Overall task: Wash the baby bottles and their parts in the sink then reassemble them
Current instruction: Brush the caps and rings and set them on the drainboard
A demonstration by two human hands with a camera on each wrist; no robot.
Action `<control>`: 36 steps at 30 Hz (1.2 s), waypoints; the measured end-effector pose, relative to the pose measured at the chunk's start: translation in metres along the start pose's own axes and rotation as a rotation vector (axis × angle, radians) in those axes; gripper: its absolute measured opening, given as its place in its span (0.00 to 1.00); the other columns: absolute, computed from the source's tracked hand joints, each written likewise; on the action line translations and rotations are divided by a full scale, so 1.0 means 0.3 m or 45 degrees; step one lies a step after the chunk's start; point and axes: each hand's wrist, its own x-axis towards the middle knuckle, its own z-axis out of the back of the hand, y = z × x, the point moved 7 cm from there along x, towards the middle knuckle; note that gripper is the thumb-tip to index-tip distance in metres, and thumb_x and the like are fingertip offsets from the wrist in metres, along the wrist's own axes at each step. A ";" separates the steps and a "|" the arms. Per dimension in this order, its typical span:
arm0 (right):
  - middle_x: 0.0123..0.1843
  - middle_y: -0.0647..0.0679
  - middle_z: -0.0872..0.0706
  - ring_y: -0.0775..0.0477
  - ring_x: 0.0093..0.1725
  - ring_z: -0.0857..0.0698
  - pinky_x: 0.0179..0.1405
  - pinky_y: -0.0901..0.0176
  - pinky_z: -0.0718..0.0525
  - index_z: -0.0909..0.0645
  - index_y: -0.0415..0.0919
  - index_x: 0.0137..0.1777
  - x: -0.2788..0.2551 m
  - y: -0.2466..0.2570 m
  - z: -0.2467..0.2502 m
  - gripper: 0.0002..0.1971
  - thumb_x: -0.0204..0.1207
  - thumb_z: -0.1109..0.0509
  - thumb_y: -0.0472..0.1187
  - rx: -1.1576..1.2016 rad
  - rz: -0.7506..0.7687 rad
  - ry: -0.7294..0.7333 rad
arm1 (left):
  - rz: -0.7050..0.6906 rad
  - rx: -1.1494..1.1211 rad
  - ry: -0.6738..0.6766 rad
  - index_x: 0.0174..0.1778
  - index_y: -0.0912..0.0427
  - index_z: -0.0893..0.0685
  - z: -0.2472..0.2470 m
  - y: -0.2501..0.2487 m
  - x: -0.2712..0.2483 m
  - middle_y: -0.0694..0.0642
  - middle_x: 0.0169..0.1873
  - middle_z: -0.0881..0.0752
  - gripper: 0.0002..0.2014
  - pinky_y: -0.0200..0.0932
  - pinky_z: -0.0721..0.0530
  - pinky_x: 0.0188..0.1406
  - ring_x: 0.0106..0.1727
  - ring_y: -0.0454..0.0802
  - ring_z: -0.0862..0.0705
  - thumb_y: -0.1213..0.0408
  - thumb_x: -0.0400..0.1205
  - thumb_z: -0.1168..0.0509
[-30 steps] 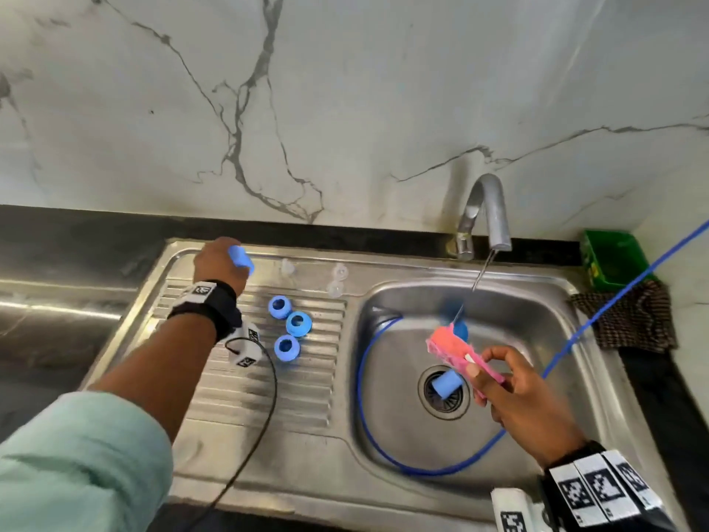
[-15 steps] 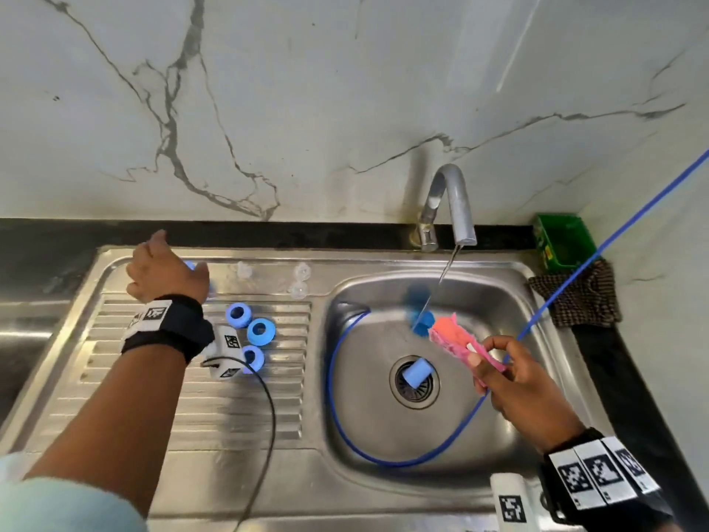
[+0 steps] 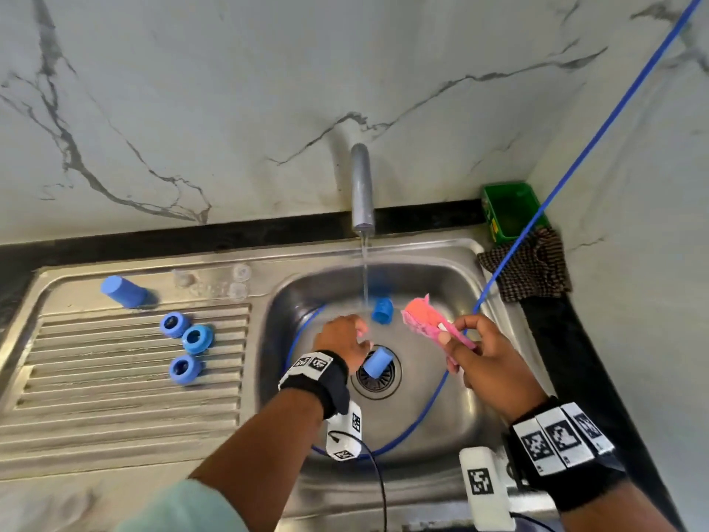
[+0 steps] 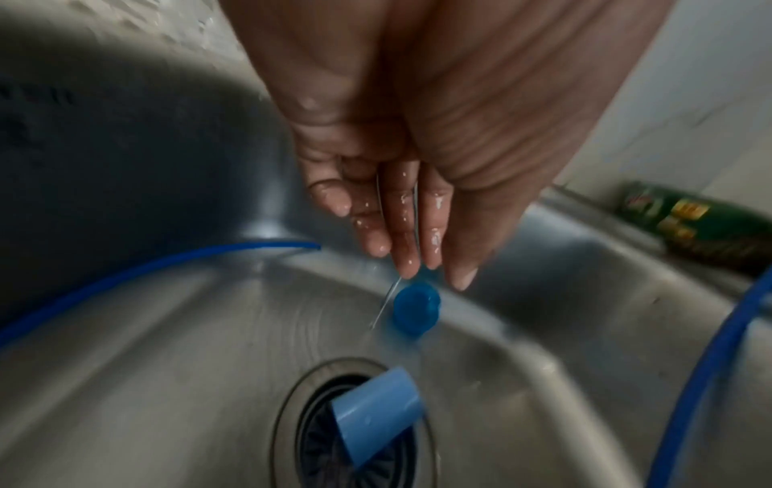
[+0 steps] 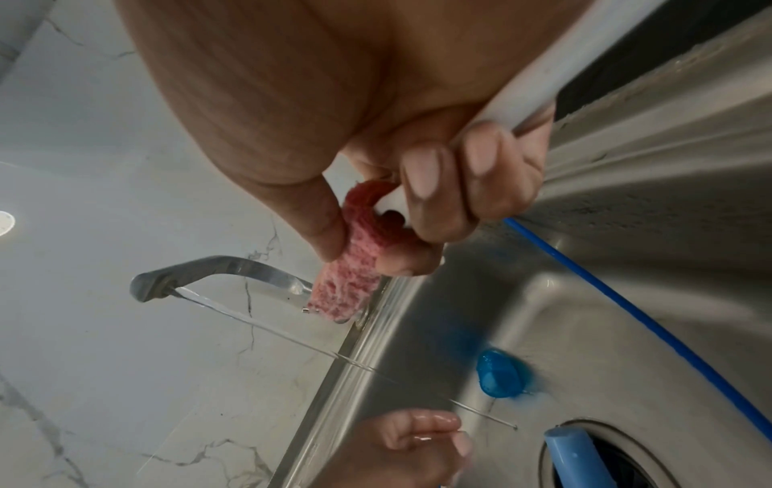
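Note:
One light blue bottle (image 3: 124, 291) lies on the drainboard's far left. A second bottle (image 3: 378, 362) (image 4: 376, 419) (image 5: 574, 459) rests tilted on the sink drain. A darker blue part (image 3: 382, 310) (image 4: 415, 307) (image 5: 499, 378) sits on the basin floor behind it. Three blue collar rings (image 3: 196, 339) and some clear teats (image 3: 238, 281) are on the drainboard. My left hand (image 3: 343, 339) (image 4: 413, 267) hangs empty in the basin, wet fingers straight, by the water stream. My right hand (image 3: 483, 355) (image 5: 376, 231) pinches a pink sponge brush (image 3: 426, 320) (image 5: 346, 287) above the basin's right side.
The tap (image 3: 361, 186) runs a thin stream into the steel sink (image 3: 291, 301). A blue hose (image 3: 422, 412) loops around the basin floor and rises to the upper right. A green box (image 3: 508, 209) and a checked cloth (image 3: 533, 266) sit at the back right corner.
My left hand let go of the blue bottle on the drainboard and swung right into the basin beside the water stream. The right hand keeps hold of the sponge brush.

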 end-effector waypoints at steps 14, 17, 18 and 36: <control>0.31 0.47 0.13 0.61 0.22 0.23 0.32 0.60 0.30 0.23 0.55 0.54 0.128 -0.101 0.089 0.10 0.79 0.27 0.55 0.078 -0.074 0.047 | 0.222 0.570 0.322 0.67 0.54 0.21 -0.325 0.009 0.199 0.56 0.64 0.17 0.26 0.52 0.20 0.62 0.68 0.60 0.19 0.53 0.74 0.24; 0.31 0.45 0.13 0.61 0.20 0.24 0.31 0.60 0.32 0.24 0.57 0.54 0.160 -0.133 0.087 0.12 0.77 0.28 0.57 0.130 -0.094 0.075 | 0.204 0.567 0.281 0.67 0.53 0.21 -0.356 0.026 0.207 0.56 0.64 0.16 0.22 0.53 0.20 0.62 0.67 0.60 0.19 0.55 0.77 0.27; 0.32 0.45 0.13 0.62 0.20 0.24 0.31 0.59 0.33 0.24 0.58 0.54 0.170 -0.143 0.085 0.12 0.77 0.28 0.59 0.133 -0.097 0.081 | 0.201 0.549 0.268 0.67 0.53 0.21 -0.361 0.033 0.207 0.56 0.64 0.16 0.22 0.53 0.20 0.63 0.67 0.60 0.19 0.55 0.77 0.28; 0.34 0.51 0.12 0.61 0.25 0.20 0.34 0.60 0.25 0.23 0.65 0.58 0.069 0.071 0.059 0.16 0.72 0.29 0.63 0.103 0.166 0.086 | 0.010 -0.617 -0.490 0.57 0.41 0.23 0.145 -0.062 -0.012 0.37 0.49 0.16 0.21 0.31 0.23 0.52 0.51 0.33 0.17 0.64 0.76 0.22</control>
